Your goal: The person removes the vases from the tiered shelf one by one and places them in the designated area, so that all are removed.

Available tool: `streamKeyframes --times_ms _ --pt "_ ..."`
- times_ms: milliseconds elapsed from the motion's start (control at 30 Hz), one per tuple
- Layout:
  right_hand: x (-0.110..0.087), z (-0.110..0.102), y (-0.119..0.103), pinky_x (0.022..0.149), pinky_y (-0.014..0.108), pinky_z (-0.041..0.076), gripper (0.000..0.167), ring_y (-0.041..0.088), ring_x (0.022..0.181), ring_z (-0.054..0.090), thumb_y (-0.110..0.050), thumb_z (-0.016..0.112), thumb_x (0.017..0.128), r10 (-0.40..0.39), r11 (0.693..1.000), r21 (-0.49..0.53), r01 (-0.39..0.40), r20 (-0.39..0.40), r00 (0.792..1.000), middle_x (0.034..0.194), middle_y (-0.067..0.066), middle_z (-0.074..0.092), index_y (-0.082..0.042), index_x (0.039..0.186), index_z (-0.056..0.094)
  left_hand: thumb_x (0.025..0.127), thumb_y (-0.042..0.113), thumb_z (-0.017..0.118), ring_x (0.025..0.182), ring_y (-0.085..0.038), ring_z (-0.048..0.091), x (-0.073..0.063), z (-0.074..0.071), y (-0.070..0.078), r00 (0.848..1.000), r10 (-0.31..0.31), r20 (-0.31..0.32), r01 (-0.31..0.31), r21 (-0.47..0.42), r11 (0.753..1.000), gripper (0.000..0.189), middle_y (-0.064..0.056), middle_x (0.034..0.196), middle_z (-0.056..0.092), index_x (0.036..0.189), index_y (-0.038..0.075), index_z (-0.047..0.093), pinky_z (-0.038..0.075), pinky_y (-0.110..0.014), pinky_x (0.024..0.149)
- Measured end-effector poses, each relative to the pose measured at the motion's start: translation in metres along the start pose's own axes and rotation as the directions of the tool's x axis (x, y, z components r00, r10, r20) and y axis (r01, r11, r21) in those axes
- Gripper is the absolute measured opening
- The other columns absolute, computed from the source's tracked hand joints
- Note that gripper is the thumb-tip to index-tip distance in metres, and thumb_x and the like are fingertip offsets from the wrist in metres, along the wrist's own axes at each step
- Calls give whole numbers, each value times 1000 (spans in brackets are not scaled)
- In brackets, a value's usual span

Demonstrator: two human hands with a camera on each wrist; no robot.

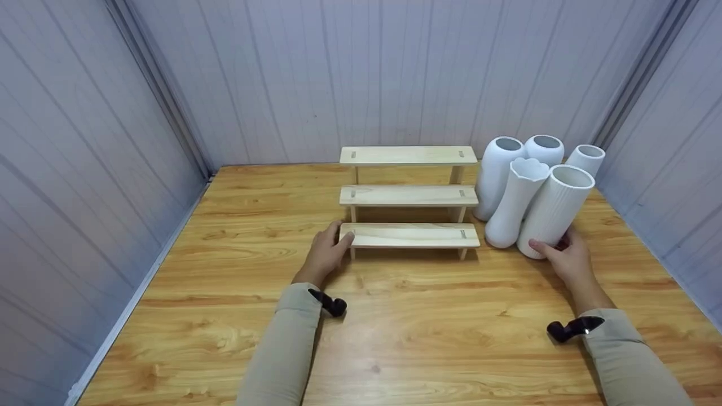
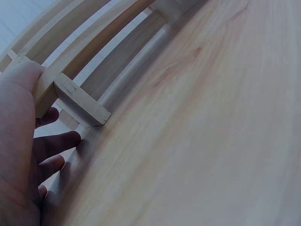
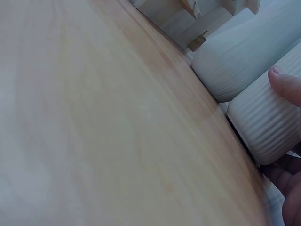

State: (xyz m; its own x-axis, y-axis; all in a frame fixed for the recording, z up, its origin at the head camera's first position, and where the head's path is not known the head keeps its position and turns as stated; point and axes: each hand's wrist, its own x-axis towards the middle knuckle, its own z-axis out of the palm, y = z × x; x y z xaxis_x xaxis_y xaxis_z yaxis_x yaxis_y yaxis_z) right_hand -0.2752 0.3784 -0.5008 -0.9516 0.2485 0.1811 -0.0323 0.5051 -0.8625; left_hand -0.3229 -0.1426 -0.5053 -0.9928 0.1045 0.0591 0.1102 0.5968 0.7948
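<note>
A three-step wooden display riser (image 1: 409, 235) stands at mid-table. My left hand (image 1: 326, 251) grips the left end of its lowest step, thumb on top. Seen from the left wrist, the fingers (image 2: 56, 143) of that hand reach below the step's edge beside the leg (image 2: 82, 101). At the right, my right hand (image 1: 568, 259) holds a white ribbed vase (image 1: 555, 211) low down, thumb on its front and fingers round its far side. The ribbed vase (image 3: 268, 113) has its base close over the table in the right wrist view. Left of it is a white scalloped-rim vase (image 1: 516, 206).
Behind these two vases are a tall smooth white vase (image 1: 499, 175), a round-shouldered white vase (image 1: 544, 151) and a narrower one (image 1: 586, 160). Pale panel walls (image 1: 372, 73) enclose the wooden table (image 1: 395, 338) at the back and sides.
</note>
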Motion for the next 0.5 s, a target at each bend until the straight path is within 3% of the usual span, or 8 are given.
streamKeyframes --times_ms 500 --pt "-3 -1 -2 112 42 33 96 39 138 36 -34 77 91 43 998 49 -46 55 998 155 26 34 -1 158 17 101 55 51 139 -34 39 -2 0 -1 1000 14 -17 -14 -7 1000 68 -13 148 49 155 14 41 31 -52 114"
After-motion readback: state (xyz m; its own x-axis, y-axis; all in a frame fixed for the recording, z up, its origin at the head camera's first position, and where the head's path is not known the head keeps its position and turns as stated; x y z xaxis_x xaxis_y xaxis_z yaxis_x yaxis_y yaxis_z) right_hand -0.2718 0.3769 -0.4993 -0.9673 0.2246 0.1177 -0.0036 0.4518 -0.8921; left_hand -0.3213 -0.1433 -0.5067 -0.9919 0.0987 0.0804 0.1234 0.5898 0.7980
